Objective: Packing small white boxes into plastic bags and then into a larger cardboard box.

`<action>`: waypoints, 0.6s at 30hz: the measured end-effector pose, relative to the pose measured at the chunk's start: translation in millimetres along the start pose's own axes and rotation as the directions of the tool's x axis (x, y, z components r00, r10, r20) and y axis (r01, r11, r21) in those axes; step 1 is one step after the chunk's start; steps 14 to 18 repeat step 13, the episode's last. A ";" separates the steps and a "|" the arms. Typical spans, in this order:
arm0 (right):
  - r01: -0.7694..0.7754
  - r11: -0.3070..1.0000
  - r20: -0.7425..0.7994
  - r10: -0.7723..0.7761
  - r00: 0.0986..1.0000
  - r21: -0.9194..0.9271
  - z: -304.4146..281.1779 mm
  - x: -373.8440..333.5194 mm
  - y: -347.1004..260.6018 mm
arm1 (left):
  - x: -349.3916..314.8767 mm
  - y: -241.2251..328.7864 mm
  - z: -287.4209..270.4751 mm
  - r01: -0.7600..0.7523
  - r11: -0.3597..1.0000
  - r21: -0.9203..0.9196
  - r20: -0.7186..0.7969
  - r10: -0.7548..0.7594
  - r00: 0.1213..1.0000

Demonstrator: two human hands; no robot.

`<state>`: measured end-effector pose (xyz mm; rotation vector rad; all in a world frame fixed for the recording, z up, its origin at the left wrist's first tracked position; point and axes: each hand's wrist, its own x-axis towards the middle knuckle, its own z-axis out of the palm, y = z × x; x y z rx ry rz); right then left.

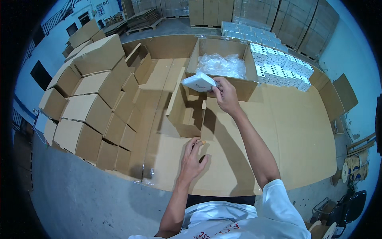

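Observation:
A small, flat white box [198, 82] is pinched in my right hand [227, 95], tilted, above the far part of an open cardboard carton [189, 130]. That carton stands on the cardboard-covered table with its flaps raised, and its visible inside is in shadow. My left hand [191, 161] is palm down by the carton's near edge, fingers apart and bent, holding nothing I can see. Something small and orange [203, 142] shows at one of its fingertips; I cannot tell what it is.
Behind the carton, a larger cardboard box [242, 89] holds clear plastic bags [223, 65]. White patterned boxes [282, 67] are stacked at the back right. Several brown cartons [93, 105] lie piled along the left. Bare cardboard tabletop [294, 131] extends to my right.

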<state>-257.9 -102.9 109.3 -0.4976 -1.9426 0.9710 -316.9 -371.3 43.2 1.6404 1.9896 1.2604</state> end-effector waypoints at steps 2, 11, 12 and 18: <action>0.039 0.990 0.027 -0.036 0.999 -0.135 4.9 11.2 9.2 | 2.3 -4.7 -4.1 0.009 1.000 0.003 -0.003 -0.009 1.000; 0.111 0.749 0.241 0.067 0.968 -0.653 44.6 42.7 1.3 | 6.9 -19.3 -9.7 0.047 0.998 -0.047 -0.008 -0.047 0.999; 0.090 0.676 0.271 0.168 0.948 -0.731 47.4 46.6 0.7 | 7.3 -19.8 -7.8 0.049 0.998 -0.050 -0.005 -0.049 0.999; 0.090 0.676 0.272 0.168 0.948 -0.731 48.3 46.9 1.0 | 7.4 -20.4 -8.1 0.050 0.998 -0.050 -0.005 -0.050 0.999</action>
